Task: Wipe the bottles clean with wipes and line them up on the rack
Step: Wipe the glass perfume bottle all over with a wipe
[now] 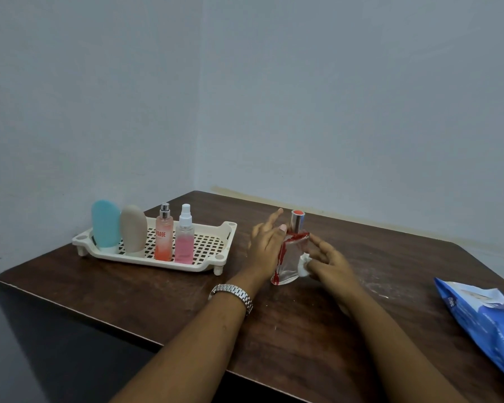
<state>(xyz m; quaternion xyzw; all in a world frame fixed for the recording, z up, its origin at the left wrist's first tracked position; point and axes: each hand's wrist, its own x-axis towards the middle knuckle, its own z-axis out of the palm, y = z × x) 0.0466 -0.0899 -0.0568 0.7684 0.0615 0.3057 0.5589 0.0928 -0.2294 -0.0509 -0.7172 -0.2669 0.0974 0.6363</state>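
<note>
Left hand (266, 245): your fingers are straight and a little spread, pointing away from you. The thumb side lies flat against the left face of the glass bottle (293, 258), with the thumb tip up by its shoulder. Nothing is gripped; the hand only steadies. A metal-link watch (234, 295) sits on that wrist.

Right hand (330, 261): it holds a bunched white wipe (304, 265) against the bottle's lower right side. The upper fingers are nearly straight and reach toward the shoulder. The lower ones look curled about the wad, though the thumb's hold is hidden.

Bottle: clear glass, silver cap with a red top, red streaks running down its left front. It stands on the table (134, 289) between your two hands, roughly upright, just right of the rack (226, 228).

Rack: cream, with a perforated floor, at the table's far left corner. Four items stand upright in a row at its left end:
- blue tube (106, 223)
- beige tube (133, 229), touching the blue one or very nearly
- orange spray bottle (164, 235)
- pink spray bottle (184, 238) with a white head

The rack's right half holds nothing.

Near right edge of the table: a blue wipes pack (483, 312), well apart from the bottle and partly cut off by the frame.
</note>
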